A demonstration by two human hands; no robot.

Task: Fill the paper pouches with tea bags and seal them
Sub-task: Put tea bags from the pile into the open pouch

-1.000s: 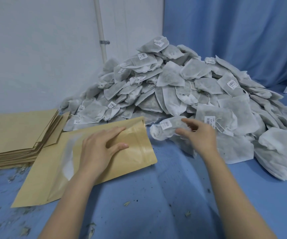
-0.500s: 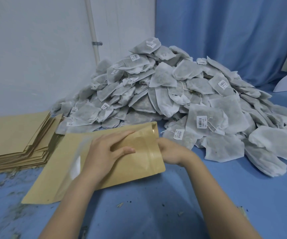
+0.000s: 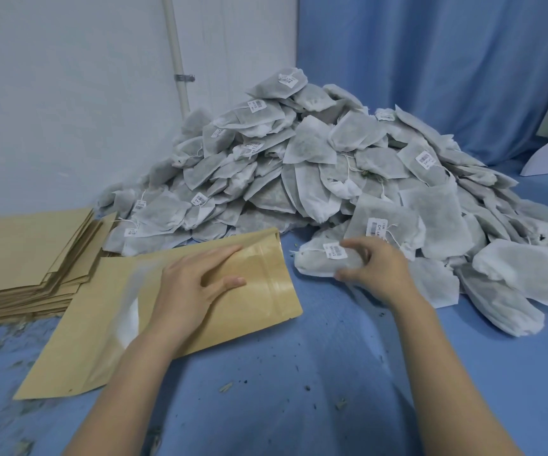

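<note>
A brown paper pouch (image 3: 95, 340) with a clear window lies flat on the blue cloth, its mouth pointing right. My left hand (image 3: 193, 284) rests flat on it near the zip strip, fingers spread. To the right of the mouth, my right hand (image 3: 378, 271) grips a white tea bag (image 3: 315, 264) with a barcode tag, at the foot of a big pile of tea bags (image 3: 315, 166). Whether the pouch holds bags inside, I cannot tell.
A stack of flat brown pouches (image 3: 26, 255) lies at the left. Tea crumbs are scattered on the blue cloth (image 3: 299, 390). A white wall with a pipe (image 3: 177, 54) and a blue curtain (image 3: 430, 60) close the back.
My right hand moved from the pouch mouth back to the pile and took hold of another tea bag. My left hand stayed on the pouch.
</note>
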